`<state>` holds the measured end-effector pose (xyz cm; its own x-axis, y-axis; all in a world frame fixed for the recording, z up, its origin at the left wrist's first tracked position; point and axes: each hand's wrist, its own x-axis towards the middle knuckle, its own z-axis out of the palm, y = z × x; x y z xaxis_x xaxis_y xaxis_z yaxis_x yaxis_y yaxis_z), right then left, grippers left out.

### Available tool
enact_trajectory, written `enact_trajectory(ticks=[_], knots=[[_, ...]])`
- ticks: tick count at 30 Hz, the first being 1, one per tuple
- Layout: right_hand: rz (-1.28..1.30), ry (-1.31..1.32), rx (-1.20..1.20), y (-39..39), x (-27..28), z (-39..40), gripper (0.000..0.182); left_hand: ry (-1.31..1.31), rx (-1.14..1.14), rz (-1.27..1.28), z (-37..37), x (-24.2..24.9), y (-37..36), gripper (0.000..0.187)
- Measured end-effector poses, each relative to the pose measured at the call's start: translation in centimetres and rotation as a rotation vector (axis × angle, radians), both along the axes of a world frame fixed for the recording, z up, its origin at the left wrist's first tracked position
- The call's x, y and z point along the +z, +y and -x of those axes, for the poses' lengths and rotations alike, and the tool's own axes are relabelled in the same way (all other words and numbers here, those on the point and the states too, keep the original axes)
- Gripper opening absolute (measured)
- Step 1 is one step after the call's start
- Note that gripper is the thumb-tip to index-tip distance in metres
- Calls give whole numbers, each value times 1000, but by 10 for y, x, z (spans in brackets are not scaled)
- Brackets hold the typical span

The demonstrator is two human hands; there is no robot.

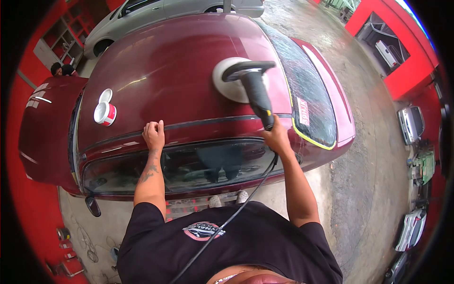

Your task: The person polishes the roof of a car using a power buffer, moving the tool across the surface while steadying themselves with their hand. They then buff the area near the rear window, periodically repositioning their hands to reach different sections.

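A black power polisher (257, 92) with a round white pad (227, 80) lies against the dark red car roof (175, 71), near the rear windshield. My right hand (277, 136) is wrapped round the rear end of its body, and a black cable (231, 217) runs from there down across my shirt. My left hand (154, 134) rests on the roof's near edge, its fingers bent over the trim; whether anything is under them is hidden. To its left on the roof stand an open white and red tub (104, 113) and a white lid (106, 96).
Behind the roof is a silver car (137, 21). Another person (64, 70) is beside the hood at the far left. A side mirror (93, 206) sticks out at lower left. Yellow tape (309, 138) edges the rear windshield (307, 90). Cables (87, 244) lie on the floor.
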<state>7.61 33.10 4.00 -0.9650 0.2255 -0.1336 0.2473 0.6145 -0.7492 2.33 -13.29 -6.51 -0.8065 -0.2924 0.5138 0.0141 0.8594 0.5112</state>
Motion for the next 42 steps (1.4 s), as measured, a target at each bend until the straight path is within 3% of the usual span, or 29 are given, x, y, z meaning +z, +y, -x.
enact_trajectory(ticks=[8, 13, 14, 17, 23, 30, 32, 35, 38, 42], knots=[[32, -18, -144, 10, 11, 24, 67, -3, 103, 130, 5, 0, 8, 41], [-70, 80, 76, -50, 6, 67, 76, 22, 115, 124, 3, 6, 10, 40], [9, -29, 105, -68, 20, 68, 76, 35, 122, 127, 2, 7, 11, 39], [-177, 96, 274, -121, 17, 80, 76, 52, 111, 108, 3, 5, 9, 41], [-76, 102, 410, -182, 19, 92, 70, 45, 107, 108, 1, 4, 10, 39], [-137, 66, 243, -136, 21, 126, 60, 52, 115, 132, 1, 5, 10, 38], [-10, -31, 153, -118, 40, 125, 56, 35, 98, 122, 1, 7, 10, 38], [83, 19, 72, -67, 10, 142, 48, 28, 105, 140, 1, 4, 10, 36], [102, -25, -46, -28, 3, 158, 57, 23, 119, 166, 3, 2, 9, 36], [161, -9, -80, -14, 10, 179, 51, 2, 122, 171, 3, 2, 9, 36]])
